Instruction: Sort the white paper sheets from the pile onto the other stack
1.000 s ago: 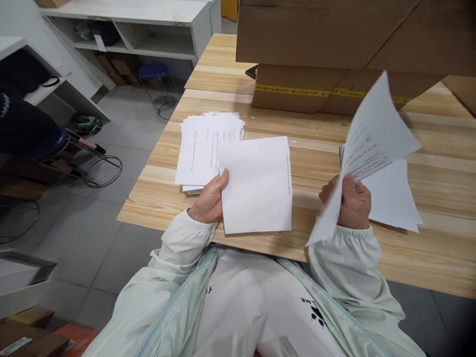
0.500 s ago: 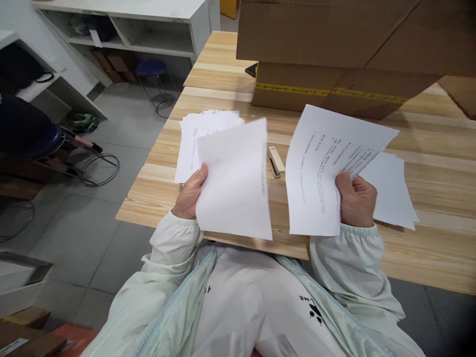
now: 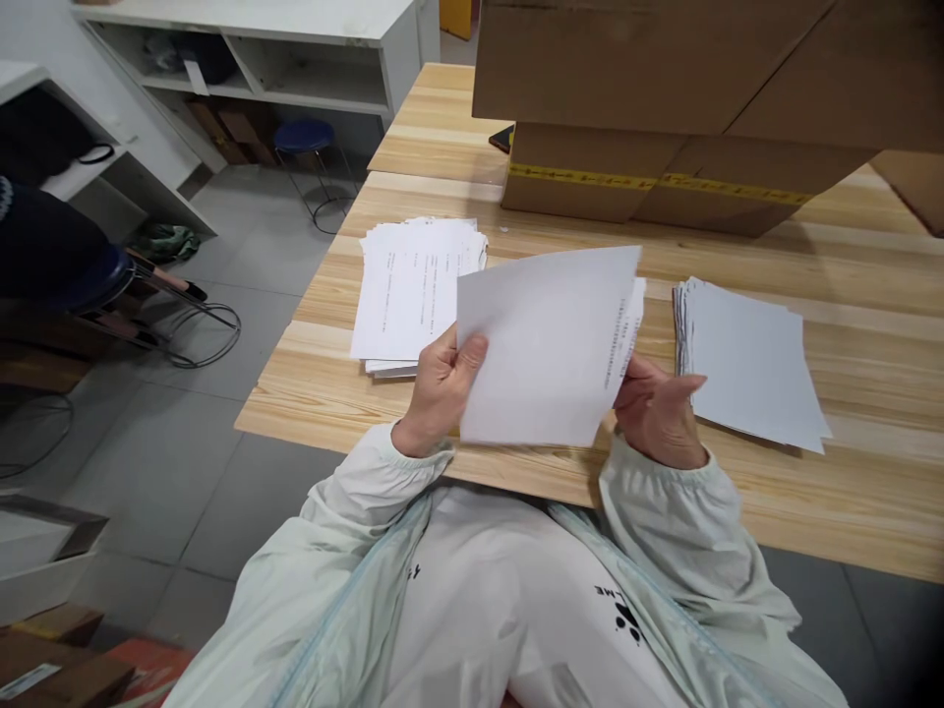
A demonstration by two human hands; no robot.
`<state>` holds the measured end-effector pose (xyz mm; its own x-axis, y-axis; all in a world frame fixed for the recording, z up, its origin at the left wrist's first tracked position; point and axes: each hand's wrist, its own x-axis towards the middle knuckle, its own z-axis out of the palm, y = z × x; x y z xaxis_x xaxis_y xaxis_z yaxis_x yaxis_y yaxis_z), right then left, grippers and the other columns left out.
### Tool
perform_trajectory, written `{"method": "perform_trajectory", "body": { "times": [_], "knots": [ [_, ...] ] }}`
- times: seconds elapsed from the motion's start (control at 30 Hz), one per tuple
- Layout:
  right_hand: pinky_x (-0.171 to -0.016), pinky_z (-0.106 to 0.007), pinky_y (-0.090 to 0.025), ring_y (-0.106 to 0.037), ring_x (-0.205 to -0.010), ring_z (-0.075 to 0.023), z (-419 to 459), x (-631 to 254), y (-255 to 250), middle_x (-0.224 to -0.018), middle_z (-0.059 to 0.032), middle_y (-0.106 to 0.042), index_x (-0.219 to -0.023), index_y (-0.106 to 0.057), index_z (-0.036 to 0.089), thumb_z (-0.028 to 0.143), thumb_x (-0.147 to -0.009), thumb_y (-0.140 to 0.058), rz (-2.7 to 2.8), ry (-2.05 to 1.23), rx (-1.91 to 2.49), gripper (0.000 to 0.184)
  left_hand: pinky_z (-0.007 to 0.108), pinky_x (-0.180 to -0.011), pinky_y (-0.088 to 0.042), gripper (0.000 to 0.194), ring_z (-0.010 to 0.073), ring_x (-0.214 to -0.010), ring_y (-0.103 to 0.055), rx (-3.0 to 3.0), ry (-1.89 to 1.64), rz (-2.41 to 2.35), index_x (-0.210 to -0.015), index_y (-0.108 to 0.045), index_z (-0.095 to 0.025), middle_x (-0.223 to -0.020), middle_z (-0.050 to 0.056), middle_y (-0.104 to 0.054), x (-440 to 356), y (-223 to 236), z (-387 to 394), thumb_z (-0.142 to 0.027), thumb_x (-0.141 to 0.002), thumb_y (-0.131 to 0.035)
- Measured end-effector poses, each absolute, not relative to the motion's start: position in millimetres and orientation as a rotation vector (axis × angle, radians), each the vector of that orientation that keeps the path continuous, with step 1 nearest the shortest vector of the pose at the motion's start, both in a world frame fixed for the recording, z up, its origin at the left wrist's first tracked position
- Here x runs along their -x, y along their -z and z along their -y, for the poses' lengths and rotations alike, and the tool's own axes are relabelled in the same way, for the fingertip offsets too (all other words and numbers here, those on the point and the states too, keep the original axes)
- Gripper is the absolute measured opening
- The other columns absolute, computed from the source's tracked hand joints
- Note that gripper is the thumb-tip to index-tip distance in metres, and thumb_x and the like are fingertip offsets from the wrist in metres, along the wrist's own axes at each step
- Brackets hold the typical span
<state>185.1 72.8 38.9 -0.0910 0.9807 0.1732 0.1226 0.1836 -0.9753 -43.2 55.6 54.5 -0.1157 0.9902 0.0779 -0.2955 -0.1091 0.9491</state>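
Note:
My left hand (image 3: 444, 386) grips the left edge of the paper sheets (image 3: 542, 349), thumb on top. They are held above the front part of the table, blank side mostly toward me, with printed lines along the right edge. At that right edge is my right hand (image 3: 659, 411), its thumb stretched out and its fingers spread, partly behind the paper. Left of the held sheets lies a stack of printed paper (image 3: 413, 285). Another paper stack (image 3: 752, 359), blank side up, rests just right of my right hand. No stapler shows; the sheets cover that spot.
Large cardboard boxes (image 3: 656, 79) stand at the back of the wooden table (image 3: 848, 492), a dark flat object (image 3: 502, 138) beside them. A blue stool (image 3: 303, 138) and a white shelf unit (image 3: 310, 79) are beyond the table's left edge. A person (image 3: 51, 236) sits at far left.
The sheets that were apart, one in each hand, are now together in my left hand. My right hand has moved left and its fingers have opened.

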Motion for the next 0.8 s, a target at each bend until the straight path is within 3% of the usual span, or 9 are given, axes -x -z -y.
{"method": "perform_trajectory", "body": {
  "times": [0.1,0.17,0.23,0.33,0.4,0.47,0.53,0.8],
  "knots": [
    [-0.069,-0.039,-0.059,-0.069,-0.075,-0.0231,-70,-193,-48,-0.079,-0.0032,-0.074,-0.08,-0.075,0.024,0.056,-0.065,-0.084,1.4,-1.006,1.097,0.037,0.033,-0.107,-0.047,0.053,0.0268,-0.134,-0.054,-1.069,-1.582,-1.006,-0.13,-0.064,-0.025,-0.124,0.005,-0.071,36,-73,-47,-0.044,-0.082,-0.076],
    [-0.069,-0.041,-0.06,-0.069,-0.073,-0.0232,-66,-193,-53,-0.077,-0.0018,-0.075,-0.075,-0.076,0.025,0.04,-0.062,-0.088,1.357,-0.852,1.14,0.023,0.035,-0.111,-0.043,0.075,0.028,-0.142,-0.046,-0.992,-1.565,-0.948,-0.146,-0.049,-0.03,-0.129,0.004,-0.069,30,-83,-42,-0.033,-0.078,-0.081],
    [-0.063,-0.039,-0.058,-0.068,-0.067,-0.0217,-63,-193,-51,-0.074,-0.0016,-0.075,-0.073,-0.076,0.026,0.036,-0.065,-0.086,1.332,-0.785,1.151,0.016,0.04,-0.11,-0.044,0.085,0.0301,-0.139,-0.049,-0.896,-1.497,-0.883,-0.151,-0.041,-0.032,-0.123,0.004,-0.071,26,-86,-39,-0.027,-0.077,-0.083],
    [-0.061,-0.036,-0.057,-0.068,-0.066,-0.0201,-64,-194,-35,-0.074,-0.0007,-0.075,-0.072,-0.076,0.025,0.035,-0.065,-0.086,1.299,-0.831,1.165,0.015,0.042,-0.104,-0.047,0.066,0.0313,-0.125,-0.059,-0.953,-1.419,-0.88,-0.139,-0.057,-0.028,-0.112,0.005,-0.073,25,-75,-42,-0.033,-0.077,-0.082],
    [-0.065,-0.037,-0.058,-0.068,-0.068,-0.0204,-65,-194,-21,-0.07,0.0004,-0.074,-0.07,-0.075,0.024,0.036,-0.061,-0.087,1.241,-0.855,1.182,0.019,0.039,-0.099,-0.048,0.042,0.029,-0.114,-0.063,-1.118,-1.406,-0.942,-0.117,-0.071,-0.023,-0.108,0.007,-0.073,26,-63,-46,-0.038,-0.078,-0.08],
    [-0.069,-0.039,-0.059,-0.069,-0.07,-0.0213,-66,-194,-11,-0.069,0.0004,-0.074,-0.069,-0.074,0.023,0.037,-0.059,-0.088,1.201,-0.868,1.194,0.022,0.037,-0.095,-0.048,0.028,0.0257,-0.105,-0.064,-1.255,-1.422,-1.001,-0.098,-0.076,-0.021,-0.103,0.007,-0.072,25,-53,-49,-0.042,-0.08,-0.078],
    [-0.071,-0.041,-0.059,-0.069,-0.073,-0.0222,-65,-193,-8,-0.074,-0.0007,-0.076,-0.072,-0.075,0.023,0.037,-0.059,-0.088,1.176,-0.874,1.189,0.023,0.035,-0.092,-0.048,0.026,0.0235,-0.098,-0.063,-1.326,-1.438,-1.029,-0.09,-0.075,-0.021,-0.097,0.006,-0.071,22,-49,-51,-0.045,-0.081,-0.076],
    [-0.068,-0.043,-0.058,-0.068,-0.075,-0.0251,-64,-186,-20,-0.073,-0.0033,-0.074,-0.072,-0.07,0.022,0.047,-0.056,-0.089,1.169,-0.829,1.2,0.035,0.032,-0.083,-0.047,0.031,0.019,-0.087,-0.06,-1.345,-1.427,-1.041,-0.096,-0.071,-0.022,-0.09,0.002,-0.069,13,-55,-51,-0.048,-0.08,-0.076]
  ]
}}
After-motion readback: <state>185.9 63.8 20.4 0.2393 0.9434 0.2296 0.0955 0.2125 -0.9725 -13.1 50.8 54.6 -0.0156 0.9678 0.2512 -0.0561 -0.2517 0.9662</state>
